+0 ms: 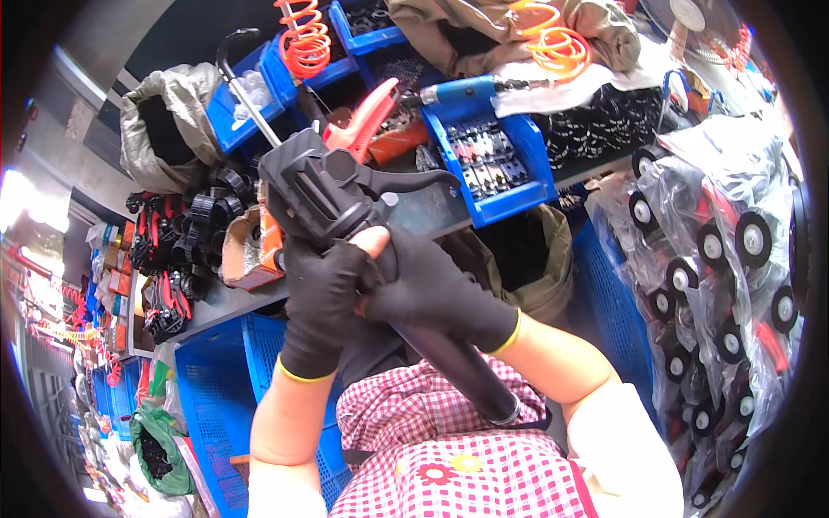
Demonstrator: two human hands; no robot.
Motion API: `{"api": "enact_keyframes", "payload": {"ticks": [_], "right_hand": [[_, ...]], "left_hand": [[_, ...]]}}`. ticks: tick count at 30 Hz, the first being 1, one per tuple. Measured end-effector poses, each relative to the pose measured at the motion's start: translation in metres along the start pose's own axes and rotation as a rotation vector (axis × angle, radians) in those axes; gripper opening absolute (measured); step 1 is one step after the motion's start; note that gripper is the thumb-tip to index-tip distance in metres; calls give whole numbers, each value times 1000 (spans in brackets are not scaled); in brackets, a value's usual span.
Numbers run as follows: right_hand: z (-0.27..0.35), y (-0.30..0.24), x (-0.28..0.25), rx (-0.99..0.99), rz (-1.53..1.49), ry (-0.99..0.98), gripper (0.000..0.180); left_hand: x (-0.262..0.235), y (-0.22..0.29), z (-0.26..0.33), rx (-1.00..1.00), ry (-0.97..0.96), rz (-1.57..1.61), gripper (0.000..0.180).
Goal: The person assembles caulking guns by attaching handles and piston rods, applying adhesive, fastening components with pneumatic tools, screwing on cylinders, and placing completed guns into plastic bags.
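Observation:
Both my hands wear black gloves with yellow cuffs. My left hand (319, 298) grips a black plastic tool head (315, 186) from below, just under its blocky top. My right hand (436, 293) wraps the black tube handle (462, 363) that runs down from the head toward my checked apron. A curved black lever (414, 180) sticks out from the head to the right. The whole piece is held up in front of the workbench, tilted toward the upper left.
A grey workbench (432, 211) holds blue bins (501, 160) of small metal parts, an orange-red handle (367, 116), a blue power tool (458, 89) and black parts at left (177, 259). Bagged wheels (717, 250) fill the right. Blue crates (216, 397) stand below.

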State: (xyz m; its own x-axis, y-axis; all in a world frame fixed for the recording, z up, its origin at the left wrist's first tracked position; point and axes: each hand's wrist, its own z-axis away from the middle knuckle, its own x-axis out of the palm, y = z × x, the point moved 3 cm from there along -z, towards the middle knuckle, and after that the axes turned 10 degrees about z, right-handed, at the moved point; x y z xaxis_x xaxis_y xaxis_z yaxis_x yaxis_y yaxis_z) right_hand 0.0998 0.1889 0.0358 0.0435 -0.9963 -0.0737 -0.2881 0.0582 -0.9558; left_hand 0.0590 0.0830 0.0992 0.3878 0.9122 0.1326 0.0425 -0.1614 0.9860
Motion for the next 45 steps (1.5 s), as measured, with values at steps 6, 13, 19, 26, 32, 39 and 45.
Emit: {"api": "enact_keyframes", "payload": {"ticks": [6, 13, 19, 26, 32, 39, 45], "right_hand": [[167, 87, 7, 483, 541, 72, 69], [155, 98, 3, 360, -350, -294, 56], [126, 143, -56, 149, -75, -294, 49], [80, 312, -176, 170, 1660, 187, 29], [90, 333, -169, 727, 1495, 411, 30], [123, 203, -144, 660, 608, 166, 41], [138, 48, -101, 205, -372, 380, 72]], "left_hand": [[-35, 0, -37, 211, 153, 195, 35], [-38, -16, -77, 45, -103, 270, 59], [-73, -31, -81, 102, -148, 307, 96], [-74, -66, -62, -61, -88, 356, 98], [-80, -51, -89, -47, -58, 550, 78], [-153, -29, -134, 96, 109, 494, 56], [-142, -34, -153, 78, 110, 507, 49]]}}
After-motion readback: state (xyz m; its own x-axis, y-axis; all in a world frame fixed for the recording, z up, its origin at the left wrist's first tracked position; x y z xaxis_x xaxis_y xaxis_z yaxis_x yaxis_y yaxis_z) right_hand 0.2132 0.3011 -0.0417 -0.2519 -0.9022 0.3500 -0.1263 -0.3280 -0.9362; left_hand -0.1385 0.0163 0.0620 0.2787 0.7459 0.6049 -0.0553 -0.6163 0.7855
